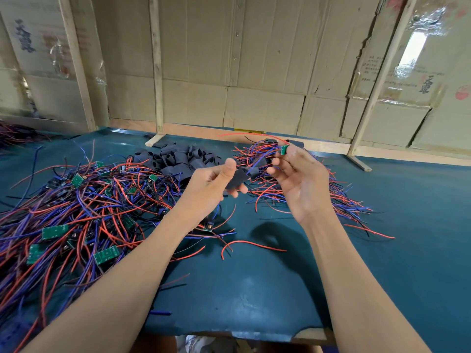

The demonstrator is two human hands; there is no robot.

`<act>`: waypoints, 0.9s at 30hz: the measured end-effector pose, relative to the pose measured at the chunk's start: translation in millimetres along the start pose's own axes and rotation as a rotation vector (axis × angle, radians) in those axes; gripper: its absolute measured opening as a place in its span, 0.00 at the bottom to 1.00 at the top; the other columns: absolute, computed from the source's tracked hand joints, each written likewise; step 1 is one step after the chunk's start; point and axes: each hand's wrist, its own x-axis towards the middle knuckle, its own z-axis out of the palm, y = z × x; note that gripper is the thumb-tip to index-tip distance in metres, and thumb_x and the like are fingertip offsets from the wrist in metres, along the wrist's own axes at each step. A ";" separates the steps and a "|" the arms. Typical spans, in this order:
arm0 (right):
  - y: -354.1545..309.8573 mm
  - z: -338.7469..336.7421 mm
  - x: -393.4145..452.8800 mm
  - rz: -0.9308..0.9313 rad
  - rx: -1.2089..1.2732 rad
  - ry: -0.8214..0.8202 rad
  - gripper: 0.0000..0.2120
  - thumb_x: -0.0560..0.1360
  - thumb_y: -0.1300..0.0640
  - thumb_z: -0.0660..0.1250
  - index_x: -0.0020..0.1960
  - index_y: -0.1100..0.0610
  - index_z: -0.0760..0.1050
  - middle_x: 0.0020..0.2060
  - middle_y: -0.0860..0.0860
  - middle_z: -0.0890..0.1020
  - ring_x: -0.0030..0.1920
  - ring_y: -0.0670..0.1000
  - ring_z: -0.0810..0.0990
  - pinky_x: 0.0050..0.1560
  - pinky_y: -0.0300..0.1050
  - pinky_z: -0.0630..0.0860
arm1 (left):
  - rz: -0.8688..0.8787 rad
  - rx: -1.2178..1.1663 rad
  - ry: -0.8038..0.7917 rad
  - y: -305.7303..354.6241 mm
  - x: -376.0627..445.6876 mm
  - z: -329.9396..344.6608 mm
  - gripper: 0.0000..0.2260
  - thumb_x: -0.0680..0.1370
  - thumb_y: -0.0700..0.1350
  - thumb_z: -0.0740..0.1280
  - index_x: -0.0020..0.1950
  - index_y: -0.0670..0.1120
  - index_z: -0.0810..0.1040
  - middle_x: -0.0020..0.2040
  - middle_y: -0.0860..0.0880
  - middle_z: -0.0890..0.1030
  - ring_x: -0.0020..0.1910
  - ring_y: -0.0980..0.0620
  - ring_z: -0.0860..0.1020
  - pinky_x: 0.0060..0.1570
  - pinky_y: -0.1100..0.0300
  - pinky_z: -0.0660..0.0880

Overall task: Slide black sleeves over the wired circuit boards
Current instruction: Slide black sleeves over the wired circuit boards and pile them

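My left hand (pixel 216 186) pinches a flat black sleeve (pixel 238 178) between thumb and fingers, above the middle of the table. My right hand (pixel 298 174) is raised just to its right and holds a small green circuit board (pixel 284 149) at its fingertips; red and black wires trail from the board toward the back. A heap of black sleeves (pixel 181 159) lies behind my left hand. A big tangle of bare green boards with red, blue and black wires (pixel 76 212) covers the left of the table.
A second bundle of wired pieces (pixel 293 194) lies under and behind my right hand. The green table mat (pixel 254 289) has a worn front edge. Cardboard walls with wooden posts (pixel 158 72) close off the back. Loose red wires (pixel 244 244) lie in the middle.
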 end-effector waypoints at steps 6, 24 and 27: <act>4.2 -5.2 4.7 -0.102 0.023 0.049 0.07 0.80 0.71 0.62 0.49 0.65 0.78 0.34 0.52 0.80 0.37 0.55 0.78 0.41 0.48 0.79 | 0.125 0.307 -0.054 -3.2 -5.1 6.4 0.18 0.81 0.62 0.55 0.53 0.58 0.83 0.39 0.62 0.82 0.40 0.51 0.79 0.47 0.55 0.75; 21.9 -5.5 -4.6 -0.146 -0.587 -0.243 0.16 0.73 0.73 0.70 0.53 0.56 0.85 0.39 0.52 0.80 0.41 0.48 0.77 0.51 0.44 0.76 | 0.332 0.766 0.034 6.4 -7.9 -5.8 0.25 0.77 0.62 0.59 0.68 0.50 0.78 0.60 0.53 0.80 0.62 0.53 0.74 0.63 0.52 0.59; 21.5 -6.2 -3.7 -0.130 -0.576 -0.241 0.16 0.73 0.73 0.71 0.55 0.56 0.84 0.41 0.56 0.78 0.43 0.50 0.76 0.53 0.49 0.75 | 0.325 0.717 0.053 6.9 -7.8 -4.1 0.23 0.79 0.59 0.61 0.67 0.48 0.78 0.58 0.52 0.81 0.60 0.52 0.75 0.60 0.58 0.58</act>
